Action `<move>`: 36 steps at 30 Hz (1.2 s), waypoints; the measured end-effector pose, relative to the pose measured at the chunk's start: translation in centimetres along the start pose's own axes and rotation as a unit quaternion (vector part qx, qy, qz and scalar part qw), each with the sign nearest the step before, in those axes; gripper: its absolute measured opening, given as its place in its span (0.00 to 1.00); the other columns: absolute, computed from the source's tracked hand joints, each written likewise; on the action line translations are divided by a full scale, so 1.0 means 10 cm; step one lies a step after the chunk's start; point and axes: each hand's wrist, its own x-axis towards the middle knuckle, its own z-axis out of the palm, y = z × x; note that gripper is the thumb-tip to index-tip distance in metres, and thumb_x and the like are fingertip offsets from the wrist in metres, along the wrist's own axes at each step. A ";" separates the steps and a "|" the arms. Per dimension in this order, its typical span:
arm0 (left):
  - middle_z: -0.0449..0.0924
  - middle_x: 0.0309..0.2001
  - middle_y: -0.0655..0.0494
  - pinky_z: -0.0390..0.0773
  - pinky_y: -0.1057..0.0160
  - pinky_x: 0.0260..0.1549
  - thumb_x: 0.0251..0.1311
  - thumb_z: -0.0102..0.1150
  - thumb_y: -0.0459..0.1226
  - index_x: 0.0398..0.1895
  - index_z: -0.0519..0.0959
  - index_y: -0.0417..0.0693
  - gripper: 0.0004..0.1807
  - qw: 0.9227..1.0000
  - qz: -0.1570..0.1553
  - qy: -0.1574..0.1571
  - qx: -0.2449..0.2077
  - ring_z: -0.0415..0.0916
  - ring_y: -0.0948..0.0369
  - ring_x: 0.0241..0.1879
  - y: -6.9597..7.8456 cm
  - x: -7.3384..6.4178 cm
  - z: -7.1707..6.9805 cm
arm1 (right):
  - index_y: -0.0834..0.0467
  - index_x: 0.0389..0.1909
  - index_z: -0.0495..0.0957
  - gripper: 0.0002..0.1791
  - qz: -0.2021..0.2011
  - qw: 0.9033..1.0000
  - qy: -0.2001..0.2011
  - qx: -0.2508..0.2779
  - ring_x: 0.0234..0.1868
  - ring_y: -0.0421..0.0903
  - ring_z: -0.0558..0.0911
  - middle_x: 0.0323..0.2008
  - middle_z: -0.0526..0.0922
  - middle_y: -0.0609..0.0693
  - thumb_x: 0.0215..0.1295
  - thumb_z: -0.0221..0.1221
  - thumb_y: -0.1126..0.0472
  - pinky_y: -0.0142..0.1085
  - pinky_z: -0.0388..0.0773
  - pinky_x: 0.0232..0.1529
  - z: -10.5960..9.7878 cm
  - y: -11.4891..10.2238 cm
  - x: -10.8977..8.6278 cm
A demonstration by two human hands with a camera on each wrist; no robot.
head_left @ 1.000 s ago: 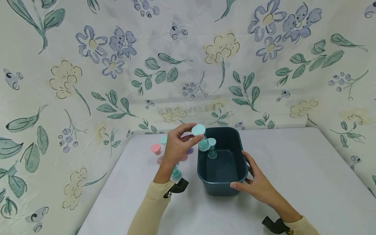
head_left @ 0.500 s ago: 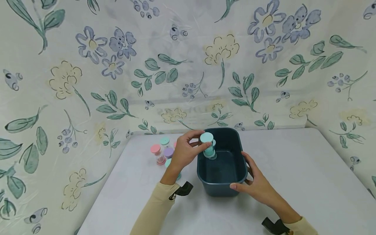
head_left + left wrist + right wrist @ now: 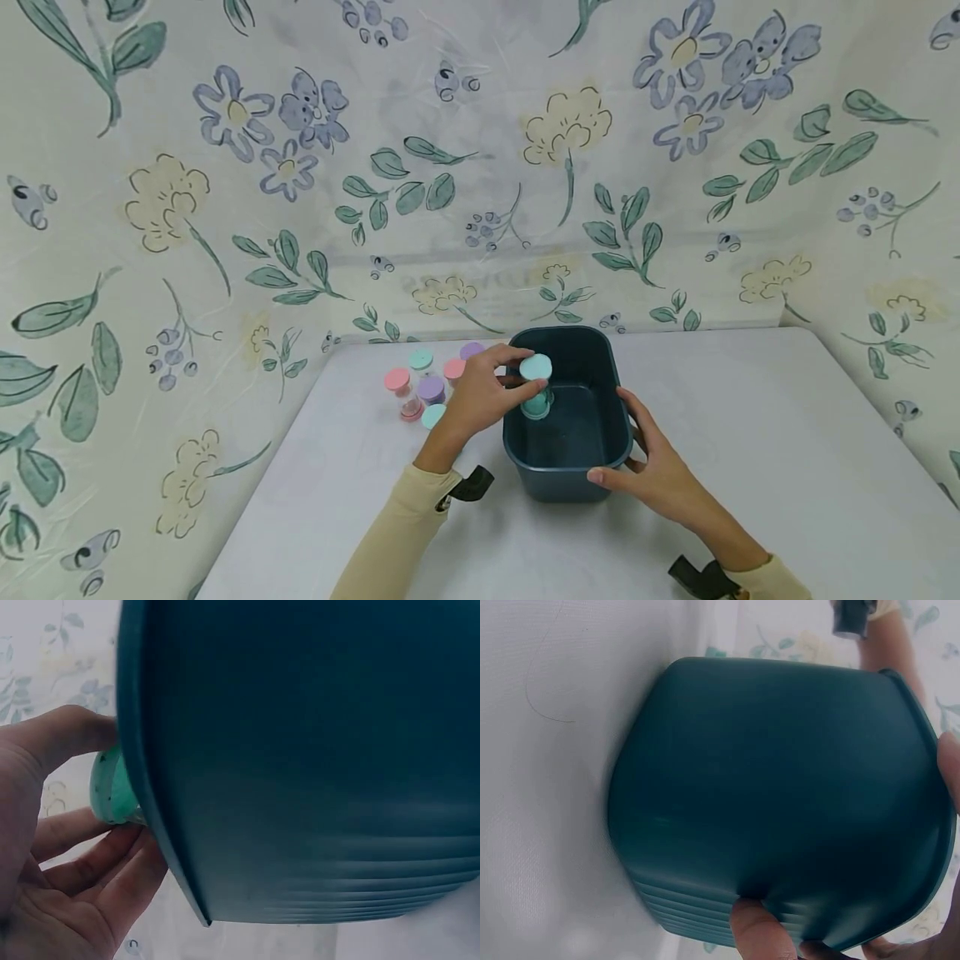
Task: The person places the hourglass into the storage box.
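My left hand (image 3: 483,393) reaches over the left rim of a dark teal plastic bin (image 3: 572,433) and pinches a mint-capped sand timer (image 3: 536,367) by its upper part. In the left wrist view, the timer's green end (image 3: 112,787) shows between thumb and fingers, partly behind the bin's rim. The held timer hangs upright inside the bin and largely hides another teal timer standing there. My right hand (image 3: 652,467) grips the bin's near right corner, thumb on the near rim and fingers along the right wall. In the right wrist view, fingers (image 3: 761,930) press against the wall.
Left of the bin stand several more sand timers on the white table (image 3: 750,433), among them a pink one (image 3: 397,381), a purple one (image 3: 431,389) and a mint one (image 3: 432,416). My left forearm partly covers this group. A floral cloth (image 3: 480,167) hangs behind the table.
My left hand has moved right and down, lowering the mint sand timer into the bin. More of the timers on the left have come into sight. My right hand stays on the bin.
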 end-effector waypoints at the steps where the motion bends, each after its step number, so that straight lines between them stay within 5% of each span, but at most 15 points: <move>1: 0.84 0.53 0.47 0.88 0.58 0.51 0.60 0.74 0.39 0.58 0.83 0.41 0.24 1.000 -0.001 -0.005 0.009 0.85 0.53 0.50 -0.01 0.00 0.01 | 0.41 0.84 0.41 0.60 -0.001 1.000 0.000 0.001 0.79 0.78 0.50 0.84 0.40 0.63 0.60 0.73 0.56 0.69 0.74 0.63 0.00 0.00 0.00; 21: 0.83 0.54 0.46 0.88 0.57 0.51 0.61 0.73 0.40 0.60 0.81 0.38 0.26 0.990 -0.003 -0.090 0.113 0.86 0.53 0.50 -0.03 0.02 0.05 | 0.41 0.84 0.41 0.60 -0.004 1.000 -0.002 0.000 0.79 0.78 0.51 0.84 0.40 0.63 0.60 0.73 0.56 0.68 0.75 0.63 0.00 0.00 0.00; 28: 0.85 0.47 0.50 0.87 0.61 0.47 0.61 0.72 0.42 0.55 0.84 0.40 0.22 0.968 0.024 -0.138 0.209 0.80 0.59 0.42 0.01 0.09 0.07 | 0.41 0.84 0.40 0.60 -0.010 1.000 -0.004 0.003 0.79 0.79 0.50 0.84 0.39 0.63 0.61 0.72 0.56 0.69 0.74 0.63 -0.02 0.01 0.00; 36: 0.79 0.30 0.58 0.76 0.70 0.31 0.61 0.71 0.42 0.40 0.85 0.45 0.10 0.939 0.049 -0.174 0.294 0.73 0.62 0.32 0.05 0.16 0.11 | 0.40 0.84 0.41 0.60 -0.007 1.000 -0.006 0.006 0.79 0.78 0.50 0.84 0.40 0.63 0.61 0.73 0.55 0.69 0.73 0.64 -0.01 0.02 0.00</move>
